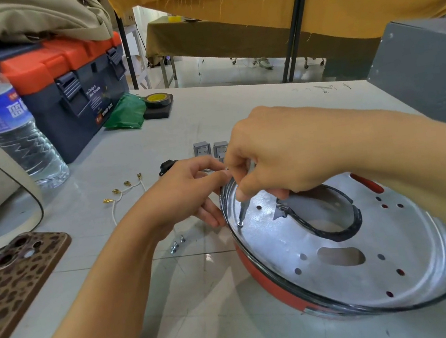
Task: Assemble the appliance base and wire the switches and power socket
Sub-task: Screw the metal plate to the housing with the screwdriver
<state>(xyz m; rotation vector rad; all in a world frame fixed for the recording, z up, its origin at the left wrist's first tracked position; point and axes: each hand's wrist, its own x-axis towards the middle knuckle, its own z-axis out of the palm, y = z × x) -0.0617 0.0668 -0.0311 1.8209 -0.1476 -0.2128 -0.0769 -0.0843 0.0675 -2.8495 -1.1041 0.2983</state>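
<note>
A round appliance base (pixel 405 272) with a silver metal plate and red outer shell lies on the white table. My right hand (pixel 285 148) grips a small screwdriver (pixel 242 211) whose tip stands on a screw (pixel 239 224) near the plate's left rim. My left hand (pixel 190 191) holds the base's left rim, fingers curled around it. Grey rocker switches (pixel 210 149) and a black power socket (pixel 166 166) lie behind the hands. White wires with brass terminals (pixel 121 194) lie to the left. A few loose screws (pixel 176 245) sit beside the base.
A phone in a leopard-print case (pixel 15 281) lies at front left. A water bottle (pixel 2 115), a blue and orange toolbox (pixel 73 84), a green bag (pixel 123 111) and a tape roll (pixel 158 100) stand at the back left. A grey metal box (pixel 427 74) is at right.
</note>
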